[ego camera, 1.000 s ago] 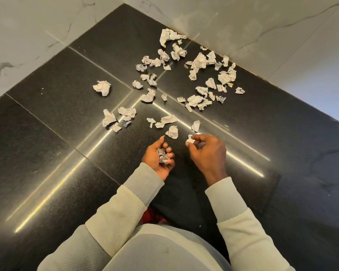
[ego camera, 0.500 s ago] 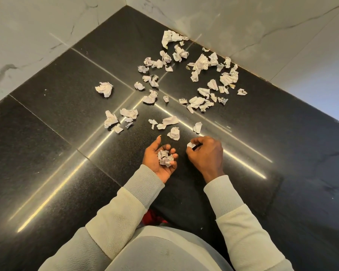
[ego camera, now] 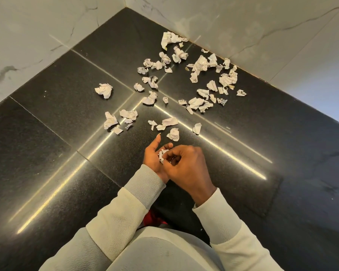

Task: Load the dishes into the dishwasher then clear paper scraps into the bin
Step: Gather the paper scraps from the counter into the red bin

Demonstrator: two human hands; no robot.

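Left hand, palm up, fingers curled, cups crumpled paper scraps; right hand arches over, fingertips curled onto them, grip indiscernible. Print illegible.

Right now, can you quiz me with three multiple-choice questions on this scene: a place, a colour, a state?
1. Where does the loose paper lie? A) on the dark floor B) in a bin C) on a table
2. What colour are the sleeves? A) red B) cream C) blue
3. What is the left hand doing? A) lying flat B) pointing upward C) cupping scraps, palm up
Answers: 1 A, it is strewn over black tiles near the corner; 2 B, both arms show cream cloth; 3 C, crumpled bits sit in its palm.
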